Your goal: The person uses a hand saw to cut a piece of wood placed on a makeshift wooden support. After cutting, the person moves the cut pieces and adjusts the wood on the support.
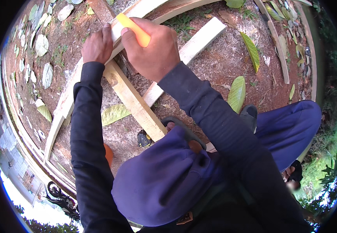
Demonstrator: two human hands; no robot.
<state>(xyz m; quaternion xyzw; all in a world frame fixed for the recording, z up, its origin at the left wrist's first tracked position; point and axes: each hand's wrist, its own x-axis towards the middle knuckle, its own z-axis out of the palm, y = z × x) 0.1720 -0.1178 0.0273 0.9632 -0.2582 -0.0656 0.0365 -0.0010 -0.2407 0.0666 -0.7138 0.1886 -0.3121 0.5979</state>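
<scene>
Right hand [153, 50]: grip closed round an orange handle [133, 30], thumb along it; working end hidden, so tool type unclear. Left hand [97, 45] sits at the long pale wooden strip [64, 101], just beside the right one; can't tell if its grip clasps or only presses. Strip runs from top centre down to lower left, over the yellowish beam [133, 101]; beam in turn lies over the shorter whitish piece [205, 39]. Progress: pieces look cut to length and laid crosswise on the ground [207, 91], so some work seems done; handle is at the strip, so work there looks unfinished. No fastener or mark can be made out; how much is left, can't tell. Tape measure [144, 138] on the ground beside the beam's near end, out of both hands. Big leaves scattered around.
</scene>
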